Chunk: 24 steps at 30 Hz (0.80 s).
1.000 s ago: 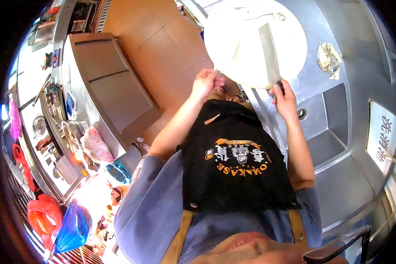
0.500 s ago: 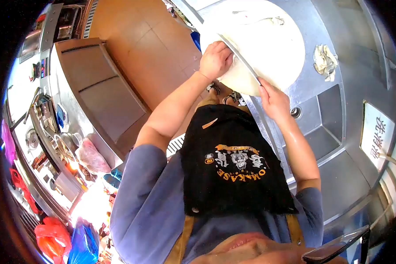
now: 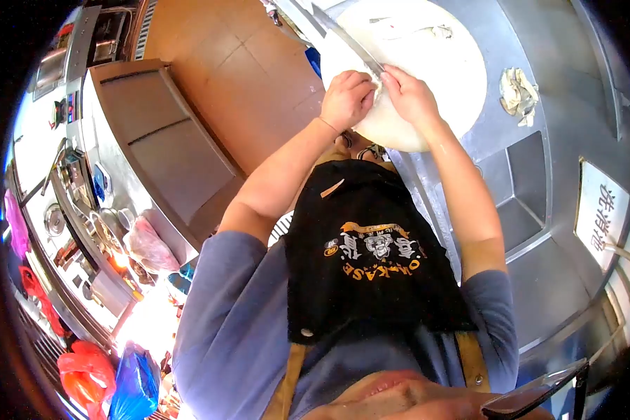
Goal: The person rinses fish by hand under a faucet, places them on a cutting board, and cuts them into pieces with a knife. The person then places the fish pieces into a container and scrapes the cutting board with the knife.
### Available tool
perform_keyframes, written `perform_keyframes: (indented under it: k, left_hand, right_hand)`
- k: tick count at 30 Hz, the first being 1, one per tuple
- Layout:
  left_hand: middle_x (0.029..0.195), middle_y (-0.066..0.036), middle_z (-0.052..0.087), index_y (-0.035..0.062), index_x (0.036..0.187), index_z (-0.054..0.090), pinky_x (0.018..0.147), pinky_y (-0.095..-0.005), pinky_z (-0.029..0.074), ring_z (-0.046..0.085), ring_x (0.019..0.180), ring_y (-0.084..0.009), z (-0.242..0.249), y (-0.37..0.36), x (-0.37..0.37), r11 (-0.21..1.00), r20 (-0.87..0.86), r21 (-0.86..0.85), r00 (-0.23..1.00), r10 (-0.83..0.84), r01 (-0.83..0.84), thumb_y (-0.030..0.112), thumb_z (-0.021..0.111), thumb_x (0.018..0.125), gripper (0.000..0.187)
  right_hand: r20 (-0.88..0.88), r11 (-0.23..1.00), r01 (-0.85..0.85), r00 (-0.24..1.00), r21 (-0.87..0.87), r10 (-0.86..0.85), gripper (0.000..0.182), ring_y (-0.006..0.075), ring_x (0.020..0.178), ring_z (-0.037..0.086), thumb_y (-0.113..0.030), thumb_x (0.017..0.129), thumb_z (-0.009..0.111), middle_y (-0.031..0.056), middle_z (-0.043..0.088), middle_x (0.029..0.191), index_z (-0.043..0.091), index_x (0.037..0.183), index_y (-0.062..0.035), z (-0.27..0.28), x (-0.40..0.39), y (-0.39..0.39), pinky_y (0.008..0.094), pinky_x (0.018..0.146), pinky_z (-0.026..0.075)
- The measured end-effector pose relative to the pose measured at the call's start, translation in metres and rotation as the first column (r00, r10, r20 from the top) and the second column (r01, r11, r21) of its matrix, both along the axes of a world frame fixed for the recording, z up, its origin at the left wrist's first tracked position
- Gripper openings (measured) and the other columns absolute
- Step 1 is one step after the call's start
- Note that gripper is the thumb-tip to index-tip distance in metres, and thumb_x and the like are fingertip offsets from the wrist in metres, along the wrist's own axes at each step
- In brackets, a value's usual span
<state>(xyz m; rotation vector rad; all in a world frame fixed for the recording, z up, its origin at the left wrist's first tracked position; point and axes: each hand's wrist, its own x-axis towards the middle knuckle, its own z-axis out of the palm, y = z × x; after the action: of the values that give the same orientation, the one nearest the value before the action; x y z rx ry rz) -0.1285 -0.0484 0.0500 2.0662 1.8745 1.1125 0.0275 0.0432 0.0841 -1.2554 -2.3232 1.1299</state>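
My right hand (image 3: 411, 94) is closed around the handle end of a long knife (image 3: 357, 47). The blade slants up and left across the round white cutting board (image 3: 441, 77). Close beside it, my left hand (image 3: 348, 99) has its fingers curled together at the board's near left edge. A small pale, whitish piece (image 3: 377, 91) shows at the left fingertips, between the two hands; its kind cannot be made out. Another thin pale scrap (image 3: 437, 31) lies at the board's far side.
A crumpled cloth (image 3: 519, 96) lies on the steel counter right of the board. A steel sink (image 3: 528, 178) is set in nearer to me. On the left stands a steel-topped cabinet (image 3: 168, 140), with a plastic-bagged item (image 3: 149, 245) on the worktop.
My right hand has moved left and up with the knife, closer to my left hand. The blade now reaches farther past the board's upper left edge. The left hand has shifted slightly.
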Motion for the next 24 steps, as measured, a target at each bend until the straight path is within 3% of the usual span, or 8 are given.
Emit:
perform_keyframes:
  k: [8, 12, 14, 18, 20, 24]
  left_hand:
    - [0.102, -0.005, 0.064, 0.0088, 0.092, 0.068, 0.086, -0.0385, 0.047, 0.059, 0.098, -0.0269, 0.005, -0.031, 0.036, 0.998, -0.013, -0.037, 0.999, 0.046, -0.047, 0.010, 0.068, 0.074, 0.017]
    - [0.102, -0.005, 0.063, 0.0089, 0.093, 0.068, 0.086, -0.0390, 0.047, 0.058, 0.099, -0.0271, 0.003, -0.032, 0.037, 0.998, -0.015, -0.040, 0.999, 0.052, -0.052, 0.011, 0.069, 0.075, 0.018]
    - [0.101, -0.006, 0.063, 0.0083, 0.093, 0.068, 0.086, -0.0396, 0.048, 0.058, 0.098, -0.0280, 0.002, -0.035, 0.039, 0.990, 0.059, 0.010, 0.988, 0.141, -0.142, 0.010, 0.069, 0.075, 0.018]
    - [0.099, -0.007, 0.063, 0.0073, 0.091, 0.068, 0.085, -0.0396, 0.048, 0.058, 0.097, -0.0290, 0.002, -0.033, 0.039, 0.995, 0.025, -0.003, 0.995, 0.099, -0.099, 0.009, 0.069, 0.074, 0.017]
    - [0.097, -0.007, 0.063, 0.0064, 0.087, 0.068, 0.085, -0.0392, 0.049, 0.059, 0.095, -0.0294, 0.003, -0.031, 0.038, 0.997, 0.002, 0.002, 0.997, 0.077, -0.077, 0.008, 0.069, 0.073, 0.015]
    - [0.096, -0.007, 0.063, 0.0065, 0.084, 0.068, 0.085, -0.0394, 0.049, 0.059, 0.095, -0.0290, 0.006, -0.031, 0.038, 0.998, -0.013, -0.013, 0.998, 0.060, -0.060, 0.008, 0.069, 0.070, 0.014]
  right_hand:
    - [-0.002, 0.998, -0.040, 0.999, -0.040, 0.040, 0.034, 0.0366, 0.089, 0.067, -0.038, 0.097, 0.053, 0.0161, 0.070, 0.099, 0.066, 0.119, -0.0166, 0.007, 0.053, -0.019, 0.0424, 0.077, 0.053]
    - [0.051, 0.997, 0.074, 0.996, 0.009, -0.075, 0.033, 0.0355, 0.092, 0.067, -0.037, 0.096, 0.055, 0.0159, 0.069, 0.101, 0.067, 0.119, -0.0156, 0.022, 0.045, -0.015, 0.0411, 0.079, 0.053]
    - [0.026, 0.999, 0.034, 0.999, -0.004, -0.034, 0.033, 0.0347, 0.092, 0.067, -0.036, 0.096, 0.055, 0.0145, 0.070, 0.103, 0.066, 0.119, -0.0155, 0.033, 0.057, -0.027, 0.0411, 0.078, 0.053]
    - [0.094, 0.994, -0.102, 0.991, 0.045, 0.098, 0.033, 0.0342, 0.090, 0.067, -0.033, 0.096, 0.054, 0.0144, 0.070, 0.101, 0.064, 0.123, -0.0165, 0.058, 0.106, -0.069, 0.0426, 0.074, 0.054]
    - [0.249, 0.990, -0.140, 0.960, 0.028, 0.129, 0.033, 0.0340, 0.087, 0.067, -0.031, 0.097, 0.053, 0.0151, 0.070, 0.099, 0.061, 0.126, -0.0181, 0.061, 0.125, -0.084, 0.0447, 0.071, 0.053]
    - [0.237, 0.988, -0.149, 0.962, 0.050, 0.133, 0.034, 0.0348, 0.085, 0.067, -0.031, 0.098, 0.051, 0.0168, 0.070, 0.094, 0.059, 0.129, -0.0185, 0.041, 0.121, -0.088, 0.0461, 0.069, 0.053]
